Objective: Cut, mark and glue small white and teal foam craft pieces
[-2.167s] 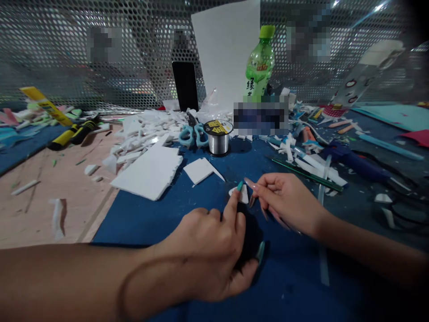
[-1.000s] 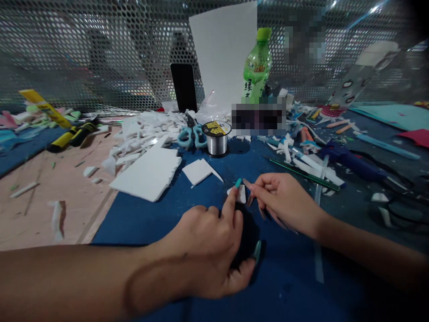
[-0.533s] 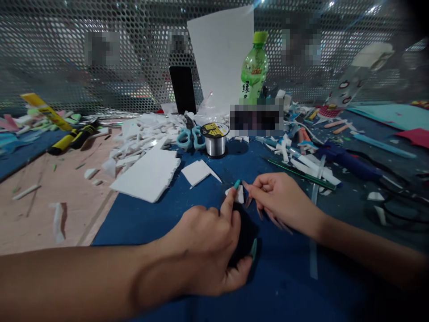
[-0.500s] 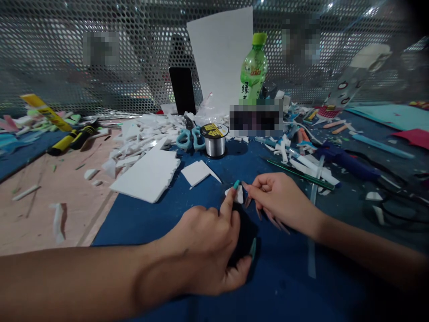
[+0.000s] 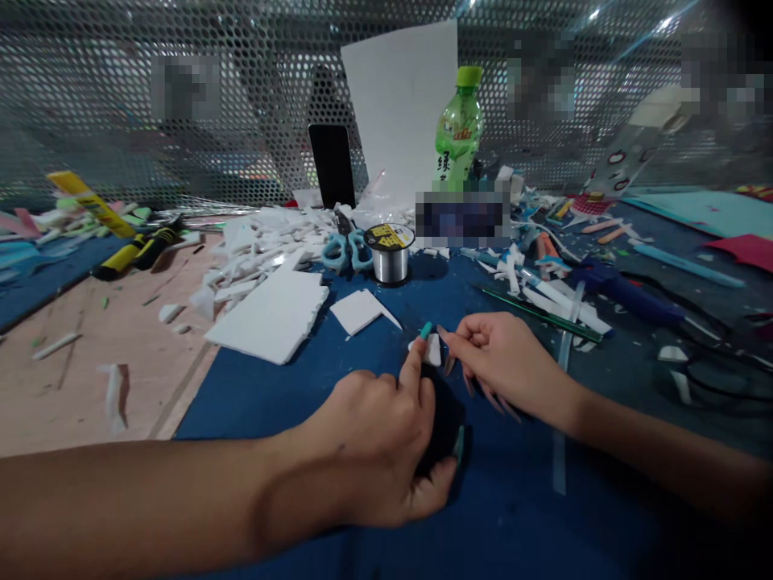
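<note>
A small white foam piece [image 5: 433,352] lies flat on the blue mat [image 5: 338,419]. My left hand [image 5: 368,439] presses it down with an outstretched index fingertip; the thumb stands apart, while the remaining fingers curl under. At the piece's right side, my right hand [image 5: 507,354] has its thumb and index finger closed in a pinch. Anything between those fingertips is too small to make out. Just beyond are a square white foam offcut [image 5: 357,311] with a thin sliver beside it and a spool of fine wire or thread [image 5: 390,262]. Light-blue scissors [image 5: 346,248] stand left of the spool.
A larger foam sheet [image 5: 271,318] lies left, before a heap of white scraps [image 5: 266,234]. Behind are a phone [image 5: 332,165], a green bottle [image 5: 459,133] and a perforated metal screen [image 5: 254,105]. Rightward lie a green pencil [image 5: 537,312] and a blue glue gun [image 5: 628,292].
The whole view has shifted slightly. Both hands keep nearly the same pose at the small foam piece; nothing else has visibly moved.
</note>
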A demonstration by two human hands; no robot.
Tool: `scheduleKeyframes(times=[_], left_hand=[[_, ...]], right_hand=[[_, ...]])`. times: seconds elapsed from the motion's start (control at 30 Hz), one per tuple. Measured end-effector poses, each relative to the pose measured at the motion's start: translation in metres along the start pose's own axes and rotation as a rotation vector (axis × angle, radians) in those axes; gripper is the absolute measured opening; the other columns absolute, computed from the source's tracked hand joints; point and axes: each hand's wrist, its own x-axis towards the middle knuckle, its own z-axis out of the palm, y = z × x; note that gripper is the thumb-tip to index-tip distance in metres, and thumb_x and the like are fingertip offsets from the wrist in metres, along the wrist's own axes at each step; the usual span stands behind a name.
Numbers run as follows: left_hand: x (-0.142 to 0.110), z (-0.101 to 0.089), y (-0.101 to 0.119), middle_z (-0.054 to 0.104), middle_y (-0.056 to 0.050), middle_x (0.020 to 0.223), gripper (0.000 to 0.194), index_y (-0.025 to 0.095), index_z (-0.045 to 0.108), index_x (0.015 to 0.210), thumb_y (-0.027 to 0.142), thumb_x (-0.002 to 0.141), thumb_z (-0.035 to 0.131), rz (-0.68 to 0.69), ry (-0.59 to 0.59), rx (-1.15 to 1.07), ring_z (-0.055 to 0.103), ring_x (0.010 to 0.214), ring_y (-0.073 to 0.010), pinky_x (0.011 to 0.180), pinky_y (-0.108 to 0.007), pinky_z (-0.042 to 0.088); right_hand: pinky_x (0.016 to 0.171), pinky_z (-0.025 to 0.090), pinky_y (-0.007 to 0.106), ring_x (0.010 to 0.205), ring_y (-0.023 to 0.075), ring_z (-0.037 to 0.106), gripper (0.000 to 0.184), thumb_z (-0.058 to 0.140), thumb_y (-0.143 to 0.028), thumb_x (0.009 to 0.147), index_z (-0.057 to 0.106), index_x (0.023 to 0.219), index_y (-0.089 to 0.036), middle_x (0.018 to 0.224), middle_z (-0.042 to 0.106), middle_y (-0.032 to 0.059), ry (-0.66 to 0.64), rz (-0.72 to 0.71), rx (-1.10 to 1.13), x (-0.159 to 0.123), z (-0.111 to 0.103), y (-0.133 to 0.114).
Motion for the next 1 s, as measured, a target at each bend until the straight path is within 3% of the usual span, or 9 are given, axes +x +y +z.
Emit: scheduleKeyframes(times=[0.23, 0.53, 1.0], left_hand=[[-0.002, 0.0005, -0.0004, 0.036, -0.032, 0.133, 0.046, 0.006, 0.056, 0.096, 0.043, 0.08, 0.036, -0.01, -0.021, -0.024, 0.066, 0.056, -0.0266, 0.044, -0.038, 0.051], [-0.0055, 0.0027, -0.0018, 0.035, -0.032, 0.134, 0.039, 0.01, 0.052, 0.094, 0.043, 0.079, 0.038, -0.046, 0.044, -0.075, 0.067, 0.062, -0.0273, 0.048, -0.039, 0.052], [-0.0074, 0.0093, 0.0034, 0.044, -0.029, 0.128, 0.047, 0.009, 0.058, 0.087, 0.05, 0.075, 0.04, -0.136, 0.109, 0.021, 0.064, 0.05, -0.0241, 0.043, -0.036, 0.05]], right_hand=[[0.025, 0.031, 0.016, 0.023, 0.0058, 0.043, 0.034, 0.043, -0.038, 0.085, 0.046, 0.057, -0.018, 0.041, 0.053, -0.0016, 0.021, -0.002, -0.077, 0.0014, 0.0014, -0.0001], [0.029, 0.03, 0.017, 0.027, 0.0055, 0.043, 0.032, 0.044, -0.037, 0.084, 0.046, 0.057, -0.019, 0.042, 0.052, -0.0015, 0.06, -0.008, -0.133, 0.0028, 0.0024, -0.0005], [0.025, 0.03, 0.018, 0.024, 0.0064, 0.043, 0.032, 0.043, -0.038, 0.085, 0.046, 0.06, -0.019, 0.042, 0.051, -0.0033, 0.023, -0.006, -0.06, 0.0005, 0.0043, 0.0023]])
